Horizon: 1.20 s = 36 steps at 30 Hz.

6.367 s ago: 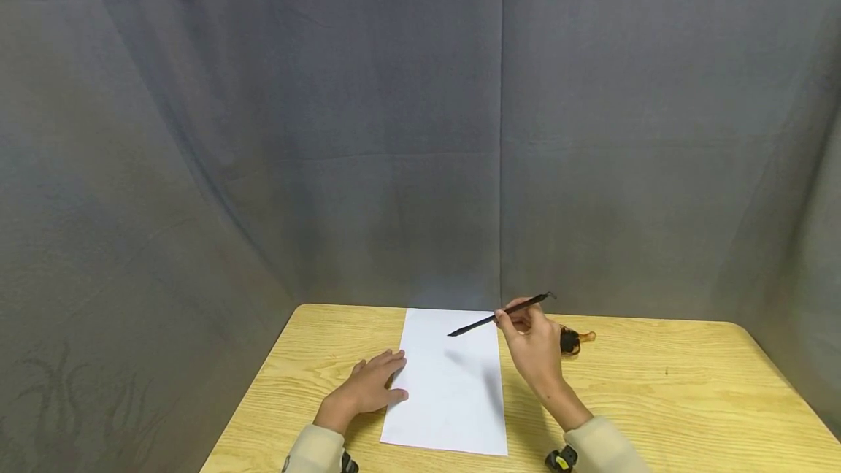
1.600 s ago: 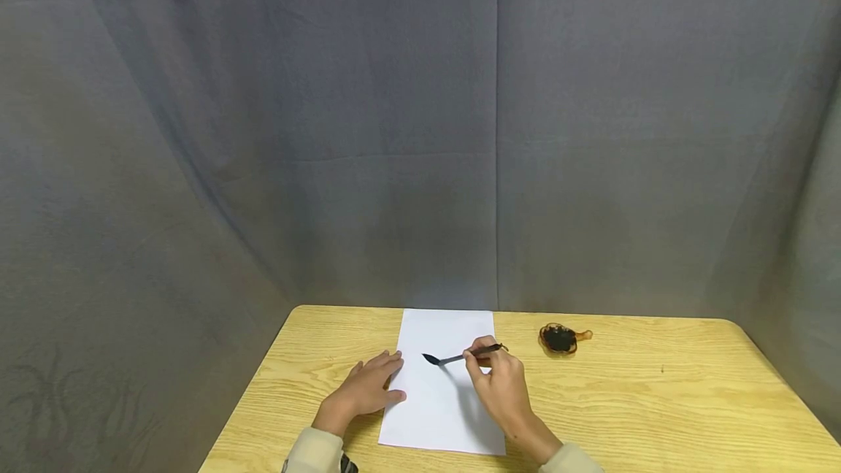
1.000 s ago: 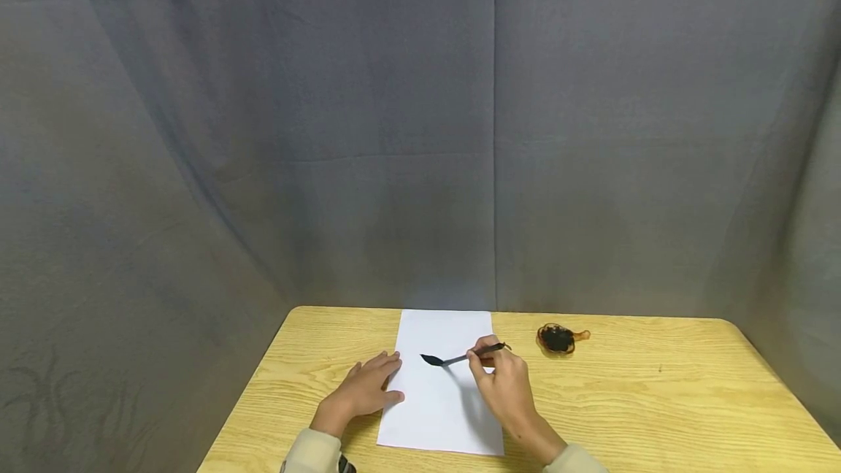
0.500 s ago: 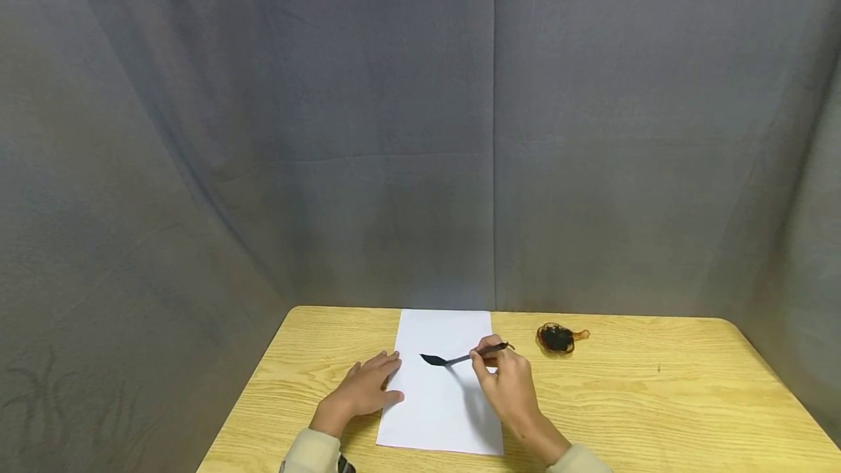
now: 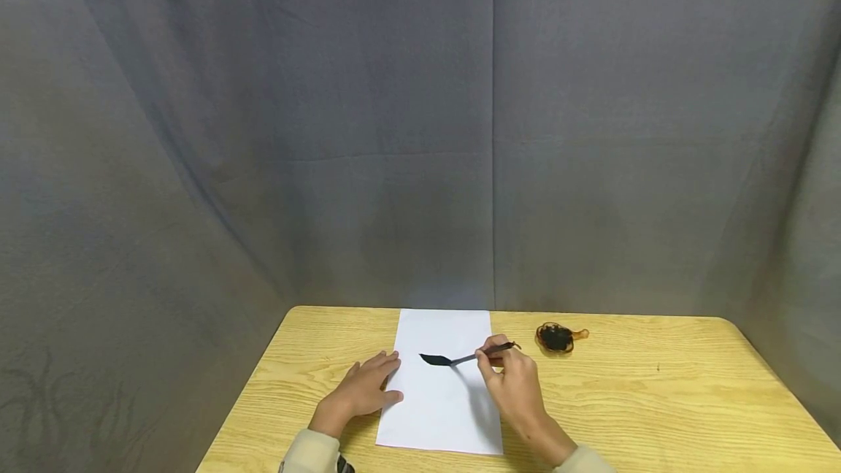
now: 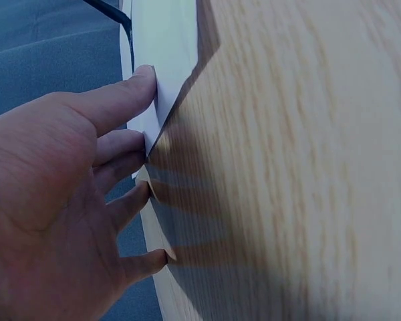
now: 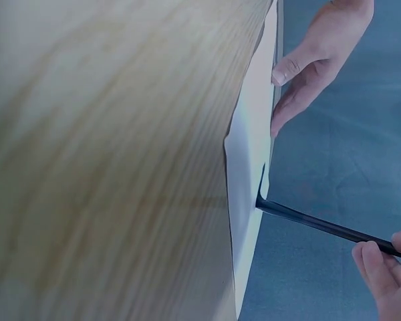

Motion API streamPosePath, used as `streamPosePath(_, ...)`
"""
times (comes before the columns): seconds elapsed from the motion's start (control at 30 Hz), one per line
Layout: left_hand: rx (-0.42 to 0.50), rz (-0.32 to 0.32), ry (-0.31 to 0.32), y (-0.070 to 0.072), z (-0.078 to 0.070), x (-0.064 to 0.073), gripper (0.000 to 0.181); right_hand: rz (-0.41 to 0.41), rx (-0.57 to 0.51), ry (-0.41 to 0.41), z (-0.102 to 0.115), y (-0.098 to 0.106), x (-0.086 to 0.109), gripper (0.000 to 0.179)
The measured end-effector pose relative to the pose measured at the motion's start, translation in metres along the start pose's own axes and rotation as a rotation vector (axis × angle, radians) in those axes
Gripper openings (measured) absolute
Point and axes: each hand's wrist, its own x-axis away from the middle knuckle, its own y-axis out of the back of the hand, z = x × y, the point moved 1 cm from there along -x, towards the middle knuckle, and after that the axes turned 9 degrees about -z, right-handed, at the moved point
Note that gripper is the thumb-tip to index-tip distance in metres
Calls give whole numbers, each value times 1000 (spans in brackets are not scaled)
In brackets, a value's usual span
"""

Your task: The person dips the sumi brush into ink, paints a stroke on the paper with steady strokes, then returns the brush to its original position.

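Note:
My right hand (image 5: 515, 385) pinches a dark-handled paintbrush (image 5: 474, 357) between thumb and fingers, its handle slanting up to the right. The bristles press on a white sheet of paper (image 5: 434, 414), bent over against it in the right wrist view. A short black ink stroke (image 5: 430, 359) runs leftward from the bristles on the paper. My left hand (image 5: 363, 389) rests with spread fingers at the sheet's left edge, thumb and fingertips on the paper and the wood. In the left wrist view, the left thumb (image 6: 123, 100) lies on the paper's border.
A small dish of black ink (image 5: 555, 338) with an orange-brown handle (image 5: 581, 334) stands right of the sheet, near the back of the wooden table (image 5: 657, 400). Grey cloth (image 5: 394, 130) hangs behind the table and along its sides.
The right hand has brought the brush from above the sheet down onto it, uncovering the ink dish, and then drawn it slowly rightward. The black stroke has lengthened. The left hand stays put.

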Motion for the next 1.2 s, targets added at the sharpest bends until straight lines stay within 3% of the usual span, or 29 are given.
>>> streamPosePath(0.8,22,1,13,0,1,1,68,-7,68,-26,-6,16,0,23)
streamPosePath(1.2,10,-1,14,-2,1,0,68,-19,68,5,-9,23,-1,24)
